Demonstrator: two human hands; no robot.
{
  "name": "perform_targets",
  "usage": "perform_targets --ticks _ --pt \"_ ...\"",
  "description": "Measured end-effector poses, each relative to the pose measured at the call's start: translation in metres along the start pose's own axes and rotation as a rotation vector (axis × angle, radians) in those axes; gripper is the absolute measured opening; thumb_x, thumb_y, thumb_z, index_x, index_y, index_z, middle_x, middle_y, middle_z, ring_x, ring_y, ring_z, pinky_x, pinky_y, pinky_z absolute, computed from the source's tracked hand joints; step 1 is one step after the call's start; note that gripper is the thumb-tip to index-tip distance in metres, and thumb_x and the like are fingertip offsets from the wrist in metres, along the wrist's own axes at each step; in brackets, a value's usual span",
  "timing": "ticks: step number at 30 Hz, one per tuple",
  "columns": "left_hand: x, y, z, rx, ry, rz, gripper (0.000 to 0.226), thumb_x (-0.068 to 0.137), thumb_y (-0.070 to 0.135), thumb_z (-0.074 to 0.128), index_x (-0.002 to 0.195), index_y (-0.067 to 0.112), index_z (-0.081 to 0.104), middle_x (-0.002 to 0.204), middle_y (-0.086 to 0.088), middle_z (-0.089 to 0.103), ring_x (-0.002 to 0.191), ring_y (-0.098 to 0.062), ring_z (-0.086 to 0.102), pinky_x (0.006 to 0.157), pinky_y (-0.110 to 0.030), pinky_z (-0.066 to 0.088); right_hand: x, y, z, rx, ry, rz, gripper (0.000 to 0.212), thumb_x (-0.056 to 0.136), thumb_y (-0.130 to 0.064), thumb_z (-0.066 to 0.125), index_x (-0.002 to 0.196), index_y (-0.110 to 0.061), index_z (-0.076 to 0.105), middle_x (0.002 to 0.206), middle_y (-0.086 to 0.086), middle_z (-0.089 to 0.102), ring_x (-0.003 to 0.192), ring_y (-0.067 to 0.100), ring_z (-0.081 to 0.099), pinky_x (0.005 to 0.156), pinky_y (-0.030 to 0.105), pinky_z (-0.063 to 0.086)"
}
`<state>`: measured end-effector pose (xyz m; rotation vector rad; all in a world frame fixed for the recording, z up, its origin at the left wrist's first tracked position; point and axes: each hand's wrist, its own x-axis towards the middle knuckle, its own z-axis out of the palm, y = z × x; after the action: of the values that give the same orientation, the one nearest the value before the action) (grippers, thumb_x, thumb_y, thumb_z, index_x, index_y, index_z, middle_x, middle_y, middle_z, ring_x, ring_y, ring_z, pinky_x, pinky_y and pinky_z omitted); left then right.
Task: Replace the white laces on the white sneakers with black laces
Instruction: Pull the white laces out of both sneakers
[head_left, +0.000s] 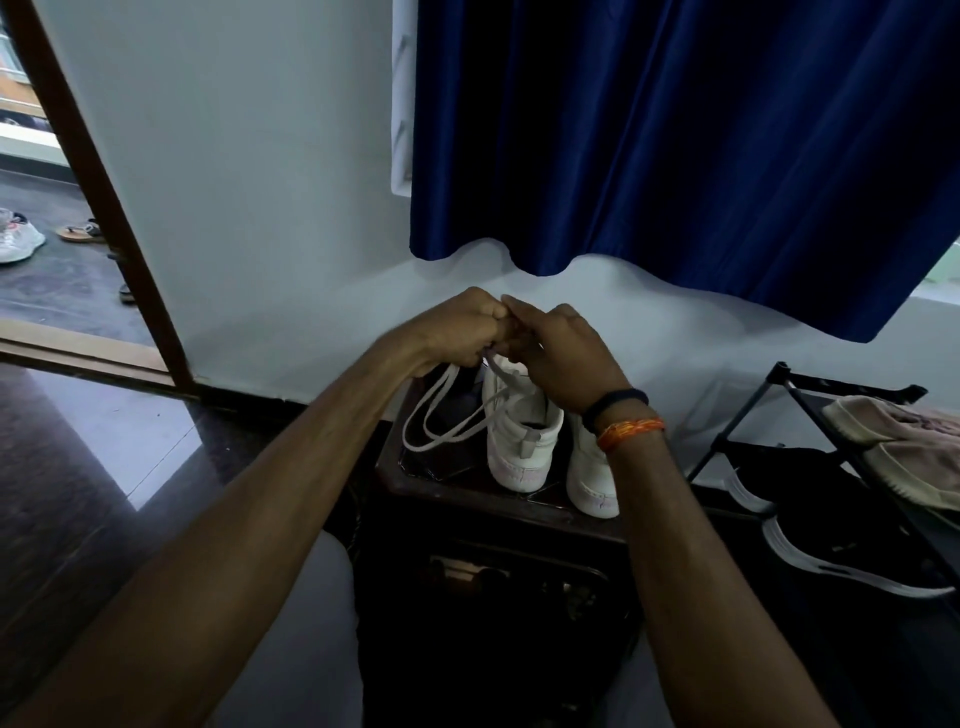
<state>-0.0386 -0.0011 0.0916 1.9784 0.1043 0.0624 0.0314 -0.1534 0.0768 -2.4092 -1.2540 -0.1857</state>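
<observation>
Left hand (462, 327): pinches white lace (441, 410).
Right hand (561, 358): fingers curled on same lace.
Sneakers (519, 441): below hands, on bench (415, 467).
Bench edge: heels near it.

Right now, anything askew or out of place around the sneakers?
Nothing damaged or spilled. The pair of white sneakers stands heels toward the camera on the dark wooden stand. Only oddity: the loose white lace droops in long loops from the left hand and right hand.
</observation>
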Motion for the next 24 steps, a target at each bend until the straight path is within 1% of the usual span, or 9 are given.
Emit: perform_targets --ticks 3,5,7,9,12,16,19,21,24 --pt "0.001 0.0 -0.003 0.099 -0.023 -0.005 0.029 0.104 0.016 0.051 0.078 0.004 0.06 0.068 -0.007 0.046 0.049 -0.006 0.034 0.046 -0.02 0.026 0.0 -0.004 0.003 -0.109 -0.024 0.037 0.061 0.096 -0.007 0.054 0.153 -0.017 0.037 0.127 0.016 0.064 0.117 0.035 0.058 0.096 0.044 0.049" --pt "0.001 0.001 -0.004 0.213 -0.028 0.002 0.034 0.103 0.012 0.049 0.07 0.008 0.057 0.063 -0.003 0.045 0.046 -0.005 0.034 0.047 -0.021 0.027 0.001 -0.004 0.006 -0.16 -0.011 0.024 0.045 0.095 -0.008 0.054 0.14 -0.016 0.051 0.115 0.014 0.07 0.106 0.035 0.064 0.089 0.047 0.053" --pt "0.0 0.002 -0.004 0.303 -0.024 0.02 0.04 0.105 0.016 0.048 0.066 0.015 0.056 0.06 0.003 0.047 0.041 -0.003 0.038 0.047 -0.018 0.029 0.002 -0.002 0.008 -0.174 0.026 0.036 0.028 0.096 -0.009 0.051 0.12 -0.016 0.063 0.103 0.012 0.071 0.097 0.034 0.065 0.084 0.044 0.053" --pt "-0.004 0.003 -0.007 0.352 -0.022 0.035 0.042 0.106 0.025 0.047 0.066 0.02 0.058 0.06 0.012 0.05 0.041 0.001 0.047 0.046 -0.013 0.032 0.001 0.0 0.007 -0.19 0.046 0.068 0.023 0.098 -0.01 0.048 0.11 -0.016 0.067 0.099 0.011 0.071 0.095 0.034 0.064 0.079 0.038 0.049" --pt "-0.009 -0.005 -0.018 0.38 -0.022 0.033 0.039 0.107 0.036 0.045 0.083 0.014 0.067 0.077 0.009 0.058 0.058 -0.001 0.051 0.059 -0.02 0.037 -0.002 0.005 -0.002 -0.152 0.132 0.136 0.022 0.1 -0.014 0.047 0.105 -0.019 0.067 0.099 0.009 0.072 0.094 0.033 0.063 0.075 0.036 0.043" --pt "-0.014 -0.023 -0.026 0.36 0.031 0.009 0.043 0.107 0.041 0.04 0.074 0.018 0.055 0.082 0.001 0.051 0.082 -0.017 0.047 0.08 -0.034 0.037 -0.005 0.014 -0.016 -0.112 0.221 0.273 0.022 0.099 -0.013 0.044 0.101 -0.015 0.065 0.101 0.011 0.07 0.096 0.034 0.062 0.074 0.032 0.037" --pt "-0.015 -0.032 -0.023 0.568 0.192 0.01 0.041 0.107 0.039 0.04 0.073 0.025 0.059 0.119 0.006 0.044 0.118 -0.013 0.031 0.106 -0.037 0.022 -0.007 0.015 -0.016 -0.104 0.24 0.341 0.03 0.105 -0.022 0.04 0.111 -0.008 0.065 0.107 0.016 0.069 0.099 0.037 0.061 0.073 0.032 0.034" --pt "-0.014 -0.037 -0.022 0.491 0.265 0.08 0.04 0.107 0.037 0.042 0.074 0.024 0.061 0.12 0.006 0.051 0.119 -0.011 0.038 0.111 -0.034 0.024 -0.01 0.015 -0.013 -0.094 0.232 0.363 0.033 0.106 -0.025 0.038 0.112 -0.007 0.064 0.108 0.016 0.069 0.099 0.037 0.061 0.073 0.032 0.033" --pt "-0.015 -0.039 -0.019 0.029 0.258 0.151 0.039 0.108 0.034 0.042 0.079 0.015 0.059 0.087 -0.001 0.068 0.092 -0.019 0.068 0.093 -0.032 0.05 -0.013 0.01 -0.01 0.015 0.18 0.358 0.027 0.104 -0.021 0.04 0.102 -0.008 0.064 0.104 0.014 0.07 0.099 0.037 0.061 0.076 0.034 0.04"
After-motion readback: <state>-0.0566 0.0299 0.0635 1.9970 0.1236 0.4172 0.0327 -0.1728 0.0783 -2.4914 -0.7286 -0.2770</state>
